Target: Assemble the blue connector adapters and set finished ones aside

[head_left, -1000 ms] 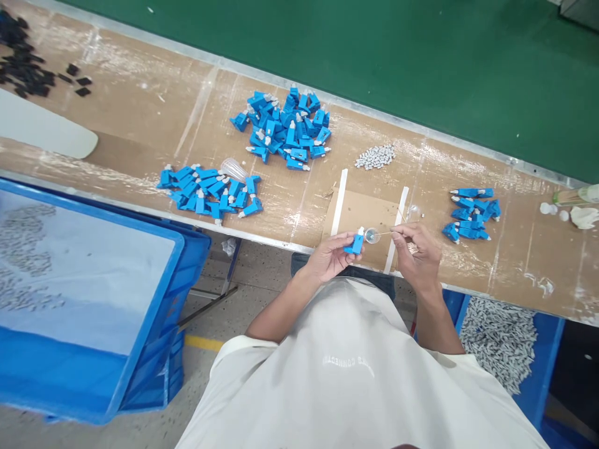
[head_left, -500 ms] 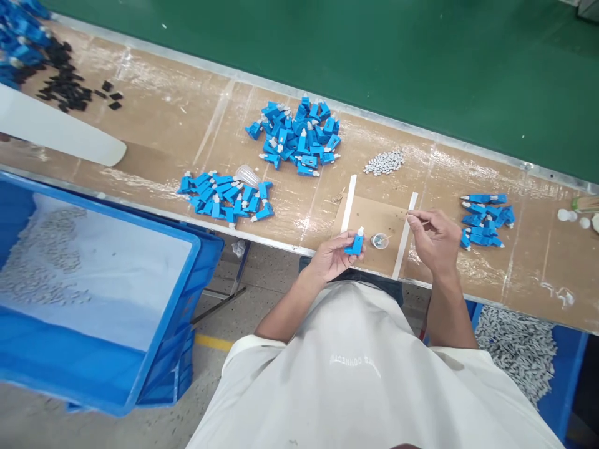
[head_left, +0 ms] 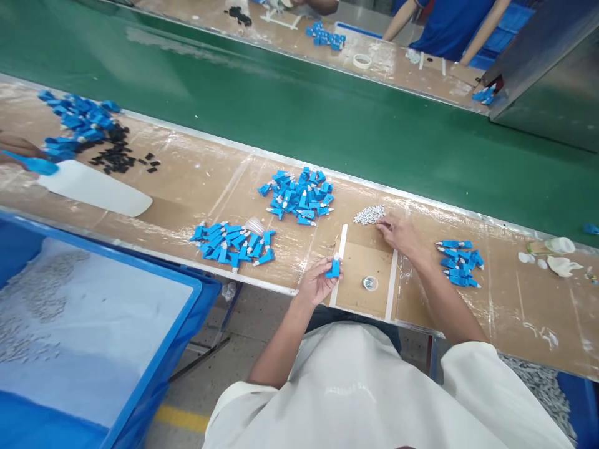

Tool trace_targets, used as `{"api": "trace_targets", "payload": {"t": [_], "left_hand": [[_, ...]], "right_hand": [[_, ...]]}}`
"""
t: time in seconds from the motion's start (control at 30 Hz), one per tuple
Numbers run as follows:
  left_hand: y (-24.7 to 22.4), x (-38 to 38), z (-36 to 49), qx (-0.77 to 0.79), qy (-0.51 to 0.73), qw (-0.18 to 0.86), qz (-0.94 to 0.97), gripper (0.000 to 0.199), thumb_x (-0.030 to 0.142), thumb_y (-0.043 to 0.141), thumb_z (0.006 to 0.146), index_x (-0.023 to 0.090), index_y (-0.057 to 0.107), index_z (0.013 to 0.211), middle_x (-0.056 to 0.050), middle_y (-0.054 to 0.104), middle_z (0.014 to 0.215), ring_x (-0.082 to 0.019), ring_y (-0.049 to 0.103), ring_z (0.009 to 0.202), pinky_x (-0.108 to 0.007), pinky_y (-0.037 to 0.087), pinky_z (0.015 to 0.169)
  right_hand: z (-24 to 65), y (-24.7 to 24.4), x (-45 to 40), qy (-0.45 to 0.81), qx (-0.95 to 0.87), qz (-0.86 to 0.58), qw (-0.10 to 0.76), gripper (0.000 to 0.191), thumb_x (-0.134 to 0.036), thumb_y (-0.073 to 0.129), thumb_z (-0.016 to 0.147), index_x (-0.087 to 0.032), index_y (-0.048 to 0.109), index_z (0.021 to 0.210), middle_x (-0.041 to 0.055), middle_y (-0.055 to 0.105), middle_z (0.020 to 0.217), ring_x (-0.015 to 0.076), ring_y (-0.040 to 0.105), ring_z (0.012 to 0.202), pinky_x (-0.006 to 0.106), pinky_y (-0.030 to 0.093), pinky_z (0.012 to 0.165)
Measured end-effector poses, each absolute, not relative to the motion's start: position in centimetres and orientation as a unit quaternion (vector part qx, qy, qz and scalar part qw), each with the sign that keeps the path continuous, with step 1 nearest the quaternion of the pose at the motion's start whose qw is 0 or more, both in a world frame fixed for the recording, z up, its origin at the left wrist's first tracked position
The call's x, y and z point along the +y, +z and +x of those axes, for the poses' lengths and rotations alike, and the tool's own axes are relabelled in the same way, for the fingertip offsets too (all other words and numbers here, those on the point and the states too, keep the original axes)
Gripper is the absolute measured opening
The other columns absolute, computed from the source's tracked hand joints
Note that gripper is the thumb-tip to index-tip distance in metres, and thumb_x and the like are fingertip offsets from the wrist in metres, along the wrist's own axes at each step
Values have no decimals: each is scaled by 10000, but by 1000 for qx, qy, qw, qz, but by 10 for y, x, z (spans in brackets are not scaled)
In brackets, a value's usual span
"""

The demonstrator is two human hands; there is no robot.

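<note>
In my left hand (head_left: 318,282) is a blue plastic part (head_left: 334,268) with a pale tip, gripped between thumb and fingers and held tip up over the table's near edge. My right hand (head_left: 397,233) reaches to the right edge of a small heap of grey-white pieces (head_left: 369,215). Its thumb and fingertips are pinched together there; what is between them is too small to make out. Between two white tape strips (head_left: 392,285) stands a little clear cup (head_left: 370,284) with dark contents, on a cardboard sheet (head_left: 359,260).
Blue parts lie in a far pile (head_left: 299,196), a left group (head_left: 234,244) and a right group (head_left: 461,263). At left, another person's hand (head_left: 19,146) holds a white scoop (head_left: 98,187) near black pieces (head_left: 115,156). A green belt (head_left: 281,118) runs beyond; a blue bin (head_left: 199,290) stands lower left.
My right hand has moved away to the heap of grey-white pieces; the thin stick is no longer seen in its fingers. My left hand still holds the blue part. The view has tilted up.
</note>
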State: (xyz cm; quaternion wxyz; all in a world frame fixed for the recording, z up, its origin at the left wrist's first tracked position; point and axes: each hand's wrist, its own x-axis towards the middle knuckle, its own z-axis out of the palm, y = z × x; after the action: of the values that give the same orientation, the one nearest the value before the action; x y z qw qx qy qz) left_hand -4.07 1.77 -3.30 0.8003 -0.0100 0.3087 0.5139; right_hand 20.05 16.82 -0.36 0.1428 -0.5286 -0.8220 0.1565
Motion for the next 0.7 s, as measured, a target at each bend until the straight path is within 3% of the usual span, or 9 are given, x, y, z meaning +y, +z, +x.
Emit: {"api": "trace_targets", "payload": {"t": [0.27,0.5,0.6,0.7], "left_hand": [[-34,16,-41,304,518,799,-16,145,131,723,747,108,677,883,-73,666,730,-122,626,618,-150,463,461],[-33,16,-39,315,512,799,-22,143,121,733,734,121,655,854,-75,680,753,-117,634,608,-148,466,454],[-29,18,-39,320,516,794,-43,135,94,715,731,126,636,835,-81,689,787,-115,639,613,-155,476,467],[-20,19,-38,308,513,799,-52,119,90,693,742,134,634,836,-67,683,780,-113,636,611,-162,485,482]], "right_hand": [[193,-4,178,108,-861,-495,50,323,-228,480,1004,-171,798,986,111,733,954,235,656,877,328,479,748],[169,19,177,63,-864,-479,-140,333,-220,450,979,-86,745,1057,228,719,1091,295,673,900,361,449,732],[162,27,171,79,-861,-481,-147,293,-193,510,919,-41,732,1033,272,721,1084,315,691,884,391,474,754],[167,31,160,154,-854,-494,-50,227,-226,536,888,-107,730,891,162,755,910,235,686,789,341,509,720]]}}
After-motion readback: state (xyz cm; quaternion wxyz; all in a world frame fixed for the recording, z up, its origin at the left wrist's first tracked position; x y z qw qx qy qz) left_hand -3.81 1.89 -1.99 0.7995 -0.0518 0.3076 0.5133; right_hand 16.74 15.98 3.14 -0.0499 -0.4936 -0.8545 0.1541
